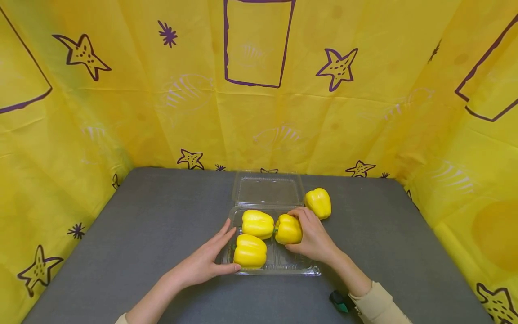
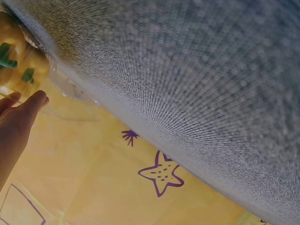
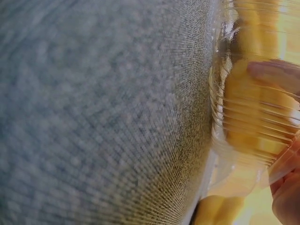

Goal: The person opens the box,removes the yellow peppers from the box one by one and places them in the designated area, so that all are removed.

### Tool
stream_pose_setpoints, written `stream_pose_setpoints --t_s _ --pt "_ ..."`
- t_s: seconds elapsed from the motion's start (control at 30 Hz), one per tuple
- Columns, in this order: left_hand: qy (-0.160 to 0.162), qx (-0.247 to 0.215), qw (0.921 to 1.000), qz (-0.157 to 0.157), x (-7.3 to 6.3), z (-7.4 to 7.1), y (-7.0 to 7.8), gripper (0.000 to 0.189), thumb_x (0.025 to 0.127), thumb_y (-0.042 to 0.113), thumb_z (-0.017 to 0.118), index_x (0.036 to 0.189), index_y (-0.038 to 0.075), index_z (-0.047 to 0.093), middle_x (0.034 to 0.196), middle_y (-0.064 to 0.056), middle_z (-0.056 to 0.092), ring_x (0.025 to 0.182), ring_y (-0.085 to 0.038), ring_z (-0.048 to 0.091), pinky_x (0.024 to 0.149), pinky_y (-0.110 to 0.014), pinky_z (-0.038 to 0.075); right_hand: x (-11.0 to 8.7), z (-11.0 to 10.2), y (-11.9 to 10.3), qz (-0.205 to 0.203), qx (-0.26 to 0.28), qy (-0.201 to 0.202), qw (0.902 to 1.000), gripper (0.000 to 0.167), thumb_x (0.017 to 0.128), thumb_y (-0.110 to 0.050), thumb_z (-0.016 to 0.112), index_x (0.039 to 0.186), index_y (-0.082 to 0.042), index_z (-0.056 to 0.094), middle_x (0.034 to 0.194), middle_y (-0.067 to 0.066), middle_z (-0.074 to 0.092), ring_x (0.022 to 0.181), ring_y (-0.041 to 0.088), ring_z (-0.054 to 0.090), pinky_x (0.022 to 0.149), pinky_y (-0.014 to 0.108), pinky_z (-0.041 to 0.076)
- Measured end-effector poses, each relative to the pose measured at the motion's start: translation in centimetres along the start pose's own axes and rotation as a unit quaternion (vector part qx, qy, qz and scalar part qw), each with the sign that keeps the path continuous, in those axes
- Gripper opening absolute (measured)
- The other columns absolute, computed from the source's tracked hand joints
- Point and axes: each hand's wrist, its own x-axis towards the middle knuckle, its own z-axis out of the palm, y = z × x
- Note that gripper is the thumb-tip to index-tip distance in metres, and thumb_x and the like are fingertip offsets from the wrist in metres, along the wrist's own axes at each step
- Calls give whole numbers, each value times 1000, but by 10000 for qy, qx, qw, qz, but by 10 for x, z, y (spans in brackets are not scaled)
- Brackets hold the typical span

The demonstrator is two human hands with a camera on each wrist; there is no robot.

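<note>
While the right hand (image 1: 313, 236) curls its fingers and thumb round a glossy pepper (image 1: 289, 229), the left hand (image 1: 208, 258) spreads along the box's left side, fingers and thumb extended, nothing in its grasp. And what a box (image 1: 283, 272): clear, thin plastic, shiny, ribbed at the walls, its flat rectangular lid (image 1: 269, 191) laid back behind it! That gripped pepper sits inside the right half, smooth and blocky, green stem pointing left. Over on the left side, two more: a plump, lobed rear pepper (image 1: 257, 224) and, just in front, a rounded front pepper (image 1: 250, 252). Outside, beyond the right hand, a fourth pepper (image 1: 318, 203) rests on the table (image 1: 162, 225), grey and finely woven up close. Behind it all, creased yellow cloth (image 1: 259, 112) with purple-outlined starfish; near the right sleeve (image 1: 374, 302), a small black-and-green object (image 1: 339, 301).
</note>
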Motion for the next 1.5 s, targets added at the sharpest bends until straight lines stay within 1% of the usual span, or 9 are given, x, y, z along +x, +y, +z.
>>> stream_pose_setpoints --t_s 0.13,0.43,0.53,0.67,0.8,1.0,1.2,1.37,1.5 --pt "-8 6 10000 -10 0 0 0 100 81 55 72 156 13 22 163 -3 1 145 -32 17 109 -59 26 0 0 0 -18 -5 27 10000 81 55 -26 94 121 -7 54 116 6 53 108 25 50 96 45 41" --pt "-23 -23 10000 12 0 -1 1 99 82 54 73 156 13 22 163 -4 0 145 -32 17 109 -60 25 0 -3 0 -128 -245 -6 9996 78 57 -29 92 122 -10 54 116 5 54 106 23 54 94 43 46" --pt "-28 -38 10000 29 0 -1 1 99 82 53 73 156 13 21 163 -4 0 145 -32 16 109 -59 25 0 -5 0 -171 -208 0 9996 78 57 -28 92 122 -9 53 117 4 53 107 21 53 93 41 47" --pt "-16 -19 10000 36 1 -1 1 99 82 54 72 156 12 22 163 -3 0 145 -32 17 109 -59 26 1 -7 -1 -172 -3 116 9998 80 56 -23 93 123 -7 52 119 5 52 109 21 52 92 41 48" --pt "-2 3 10000 54 0 0 1 99 82 54 72 156 12 22 163 -5 1 145 -32 17 109 -59 26 1 -9 -1 -118 182 174 9996 81 57 -21 94 123 -6 50 121 7 53 111 23 52 94 42 47" --pt "-7 3 10000 38 -1 0 1 99 82 55 72 156 12 22 163 -4 0 145 -32 17 109 -59 26 0 -10 -2 12 305 228 9993 82 58 -20 93 125 -3 49 121 9 55 111 25 52 96 43 45" --pt "2 17 10000 26 0 0 1 99 82 55 72 156 12 22 163 -3 1 145 -31 17 109 -59 26 -3 -12 -5 199 529 385 9977 85 58 -20 94 127 -5 47 120 8 54 109 22 52 93 44 46" --pt "23 31 10000 38 0 0 1 99 82 55 72 156 12 23 163 -4 2 145 -32 18 109 -59 26 -5 -14 -6 317 583 468 9967 84 60 -21 94 129 -8 47 121 5 54 107 20 53 90 44 48" --pt "7 40 10000 12 0 0 1 100 82 55 72 156 12 22 163 -3 0 145 -31 17 109 -59 26 -7 -15 -7 403 666 547 9955 84 60 -22 94 129 -9 48 120 4 54 104 19 54 86 44 49"
